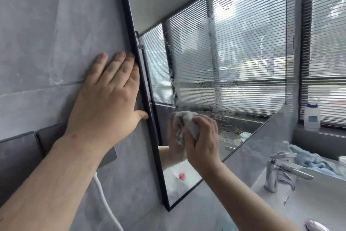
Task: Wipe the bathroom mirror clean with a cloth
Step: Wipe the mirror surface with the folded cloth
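Note:
A black-framed mirror (234,47) hangs on the grey wall and reflects window blinds; wet streaks and droplets cover its middle and lower glass. My right hand (203,141) grips a crumpled white cloth (191,121) and presses it against the lower part of the glass. Its reflection shows just to the left. My left hand (110,97) lies flat with straight fingers on the grey wall, its thumb and little-finger side touching the mirror's left frame edge (142,88).
A chrome tap (277,172) stands over a grey basin at the lower right, with a blue cloth (310,159) behind it. A white bottle (311,116) sits on the window ledge. A white cable (104,200) runs down the wall below my left arm.

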### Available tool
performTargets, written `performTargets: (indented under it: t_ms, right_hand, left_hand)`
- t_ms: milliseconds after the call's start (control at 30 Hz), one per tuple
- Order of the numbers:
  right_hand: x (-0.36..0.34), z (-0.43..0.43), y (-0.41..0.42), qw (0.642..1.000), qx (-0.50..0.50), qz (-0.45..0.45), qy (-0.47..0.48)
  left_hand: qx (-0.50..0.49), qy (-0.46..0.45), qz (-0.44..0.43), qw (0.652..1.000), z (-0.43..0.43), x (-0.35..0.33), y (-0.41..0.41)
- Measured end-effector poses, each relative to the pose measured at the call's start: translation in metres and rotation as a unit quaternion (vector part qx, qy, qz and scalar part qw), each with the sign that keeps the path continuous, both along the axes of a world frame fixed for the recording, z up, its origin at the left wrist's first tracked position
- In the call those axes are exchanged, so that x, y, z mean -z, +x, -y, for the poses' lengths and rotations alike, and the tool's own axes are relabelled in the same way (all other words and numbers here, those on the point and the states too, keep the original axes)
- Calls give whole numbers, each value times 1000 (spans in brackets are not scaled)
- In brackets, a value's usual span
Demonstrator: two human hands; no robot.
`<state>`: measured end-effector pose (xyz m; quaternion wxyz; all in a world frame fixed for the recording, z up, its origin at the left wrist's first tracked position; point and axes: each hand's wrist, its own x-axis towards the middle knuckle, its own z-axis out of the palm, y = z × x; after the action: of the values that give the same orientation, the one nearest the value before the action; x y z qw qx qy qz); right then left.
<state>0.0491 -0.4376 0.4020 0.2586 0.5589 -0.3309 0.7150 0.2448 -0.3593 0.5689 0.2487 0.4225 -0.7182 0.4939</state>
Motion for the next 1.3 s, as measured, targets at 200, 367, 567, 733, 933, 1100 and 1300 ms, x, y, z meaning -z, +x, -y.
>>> performTargets:
  t_ms: [200,367,567,733,933,1100,1300]
  right_hand:
    - [-24,-8,2,981,-7,-179,-78]
    - [-118,6,-10,994,28,-73,-72]
    - [-227,10,-9,997,33,-15,-72]
    - [-152,3,-11,989,59,-109,-78]
    - [6,-18,-35,950,58,-305,33]
    - [-6,-15,-46,938,71,-340,27]
    - [-137,23,-76,985,109,-116,58]
  left_hand:
    - [-3,9,-1,1000,-1,0,-1]
    - [-4,22,-3,1000,-3,-1,-1]
    - [-3,32,-5,999,-2,-2,-1]
    - [-4,36,-4,999,-4,-2,-1]
    - [-8,39,-3,999,-5,-3,-2]
    - [-4,43,-4,999,-6,-3,-1]
    - [0,53,-4,999,-7,-4,0]
